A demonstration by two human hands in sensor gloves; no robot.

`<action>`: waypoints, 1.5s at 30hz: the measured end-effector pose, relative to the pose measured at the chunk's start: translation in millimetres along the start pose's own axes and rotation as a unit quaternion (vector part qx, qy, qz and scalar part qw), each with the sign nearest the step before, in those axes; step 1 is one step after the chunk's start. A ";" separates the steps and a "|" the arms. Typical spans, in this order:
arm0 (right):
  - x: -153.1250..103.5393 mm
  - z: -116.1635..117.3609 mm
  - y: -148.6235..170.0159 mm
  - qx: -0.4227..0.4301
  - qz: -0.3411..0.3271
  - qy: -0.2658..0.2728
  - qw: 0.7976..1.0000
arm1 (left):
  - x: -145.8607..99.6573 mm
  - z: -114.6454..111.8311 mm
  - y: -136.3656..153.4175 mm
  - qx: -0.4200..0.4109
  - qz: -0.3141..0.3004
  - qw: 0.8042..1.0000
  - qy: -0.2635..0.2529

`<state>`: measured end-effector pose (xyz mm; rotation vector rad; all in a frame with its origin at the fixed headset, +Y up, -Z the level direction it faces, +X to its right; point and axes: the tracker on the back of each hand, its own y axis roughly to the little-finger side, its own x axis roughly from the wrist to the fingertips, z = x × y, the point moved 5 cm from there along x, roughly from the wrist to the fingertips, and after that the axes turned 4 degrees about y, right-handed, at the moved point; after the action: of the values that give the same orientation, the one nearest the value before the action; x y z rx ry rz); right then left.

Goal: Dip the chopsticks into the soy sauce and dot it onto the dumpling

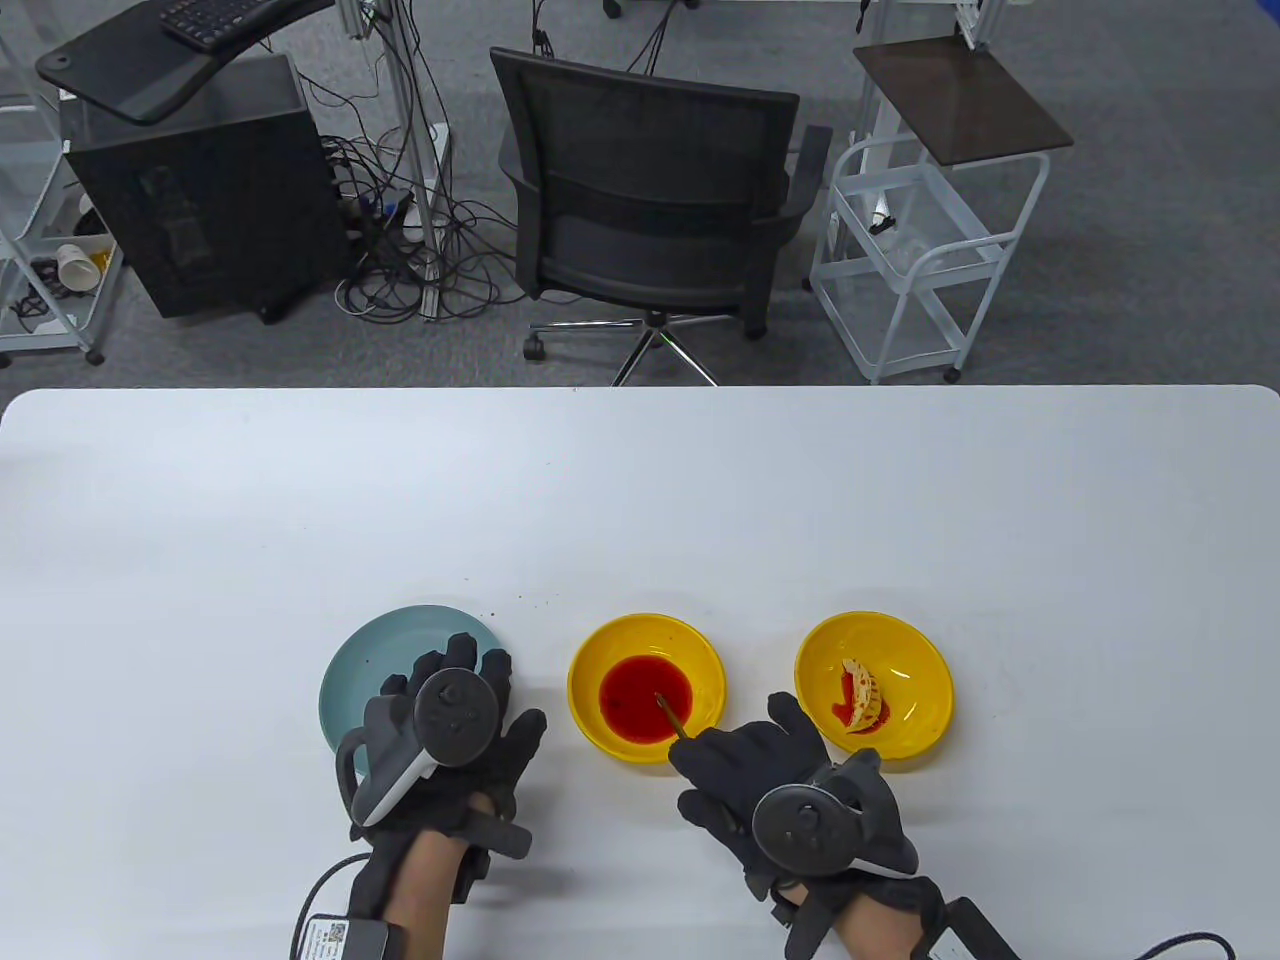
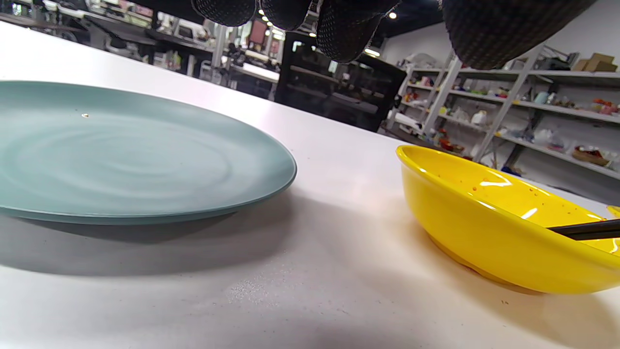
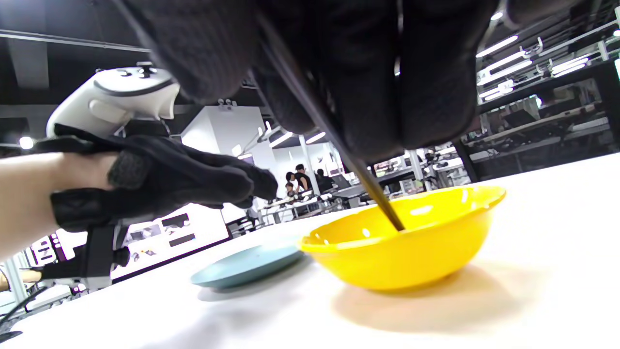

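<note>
A white worktop [image 1: 640, 500] stands before an office chair [image 1: 650, 200] and a wire trolley [image 1: 920, 250]. At its near edge sits the sauce bowl [image 1: 646, 687], yellow, holding red soy sauce [image 1: 646, 697]. The chopsticks [image 1: 672, 716] slant from the right hand [image 1: 770, 790], which grips them closed-fisted, up and leftward, tips down in the sauce. Right of the sauce bowl, apart, a second yellow bowl [image 1: 873, 690] holds the sauce-stained dumpling [image 1: 862, 697]. Left of the sauce bowl, the left hand [image 1: 450, 740] lies flat, fingers spread, holding nothing, over a blue-green plate [image 1: 350, 680].
</note>
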<state>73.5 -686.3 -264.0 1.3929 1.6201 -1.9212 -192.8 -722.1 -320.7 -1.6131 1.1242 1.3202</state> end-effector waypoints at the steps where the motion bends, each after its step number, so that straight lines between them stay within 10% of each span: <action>1: 0.0 0.1 0.1 0.000 0.000 0.000 1.000 | 0.0 0.0 0.0 0.000 0.000 1.000 0.000; 16: -0.2 -5.1 5.3 0.027 0.006 0.008 1.000 | -1.0 2.0 2.0 -0.003 0.002 1.000 -0.002; 32: -56.9 -141.8 115.8 0.121 0.226 0.255 0.932 | -0.2 1.5 2.8 -0.009 0.002 1.000 0.002; 45: -69.3 -138.1 143.5 0.082 0.332 0.251 0.905 | 0.1 2.2 4.8 -0.010 0.004 1.000 0.005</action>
<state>278.1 -640.0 -285.5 2.2782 0.9292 -1.3720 -198.0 -721.7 -321.3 -1.6325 1.1279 1.3326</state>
